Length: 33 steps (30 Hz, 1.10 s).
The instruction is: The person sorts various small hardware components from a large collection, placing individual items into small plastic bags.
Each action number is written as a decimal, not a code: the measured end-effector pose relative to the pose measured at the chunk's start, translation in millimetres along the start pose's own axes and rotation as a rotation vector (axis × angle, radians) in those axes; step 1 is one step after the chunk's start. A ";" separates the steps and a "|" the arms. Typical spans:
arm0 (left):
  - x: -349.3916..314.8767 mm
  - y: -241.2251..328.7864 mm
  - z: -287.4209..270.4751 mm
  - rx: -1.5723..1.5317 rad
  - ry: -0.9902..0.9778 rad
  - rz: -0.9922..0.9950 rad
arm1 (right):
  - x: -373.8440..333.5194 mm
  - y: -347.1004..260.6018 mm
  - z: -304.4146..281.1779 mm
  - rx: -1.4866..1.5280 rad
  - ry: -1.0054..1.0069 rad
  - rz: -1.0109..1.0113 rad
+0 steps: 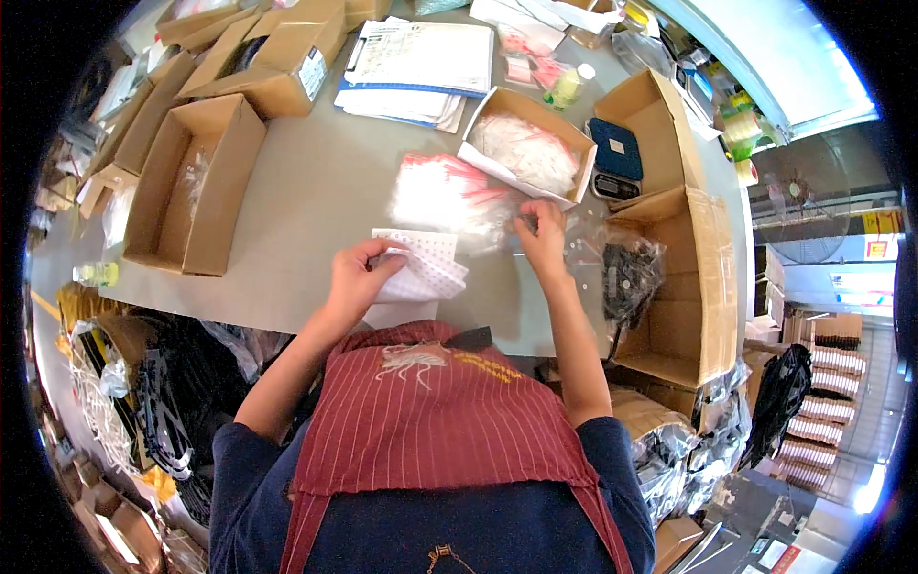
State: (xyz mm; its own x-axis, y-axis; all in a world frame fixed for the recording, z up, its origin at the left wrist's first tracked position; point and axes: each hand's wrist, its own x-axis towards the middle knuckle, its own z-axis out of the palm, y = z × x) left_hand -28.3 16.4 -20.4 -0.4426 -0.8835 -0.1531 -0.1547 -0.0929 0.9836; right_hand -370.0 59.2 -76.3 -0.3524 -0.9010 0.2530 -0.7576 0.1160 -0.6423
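- Left hand (356,277) clamped on a white dotted sheet (421,263), fingers curled over its left edge, pinning the sheet flat on the grey surface (306,191) – looks held so it stays put near the body.
- Right hand (542,234) pinched together on the edge of a clear plastic bag (497,215), at the near end of the pile of red-striped clear bags (445,191); grip looks like peeling one bag off the stack.
- Bag pile sits just beyond both hands, in easy reach; exact bag count can't tell, they overlap.
- One small open white-lined box (526,143) of more clear bags, right behind the pile, touching it.
- One dark blue scale (615,158) just right of that box.
- One black item in a clear wrap (626,273), right of the right hand, beside a big open carton (684,287).
- One empty open carton (191,182) well to the left; at least two more cartons (277,53) behind it.
- One stack of papers (421,62) at the far side.
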 end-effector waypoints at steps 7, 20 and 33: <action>1.5 7.4 4.6 -0.007 -0.032 -0.021 | -28.5 -15.2 -2.7 -0.218 -0.096 -0.343; -4.3 7.5 3.2 -0.013 0.006 -0.018 | -96.8 -47.4 -1.7 -0.442 -0.079 -0.277; 0.5 12.8 0.3 0.023 0.021 -0.048 | -87.4 -107.5 -32.7 0.068 0.017 -0.150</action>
State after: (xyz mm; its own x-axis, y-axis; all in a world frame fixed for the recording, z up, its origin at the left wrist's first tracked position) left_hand -30.8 15.0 -7.9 -0.4156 -0.8878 -0.1979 -0.1959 -0.1251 0.9726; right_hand -275.7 139.1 -5.7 -0.2474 -0.8988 0.3617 -0.7641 -0.0485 -0.6433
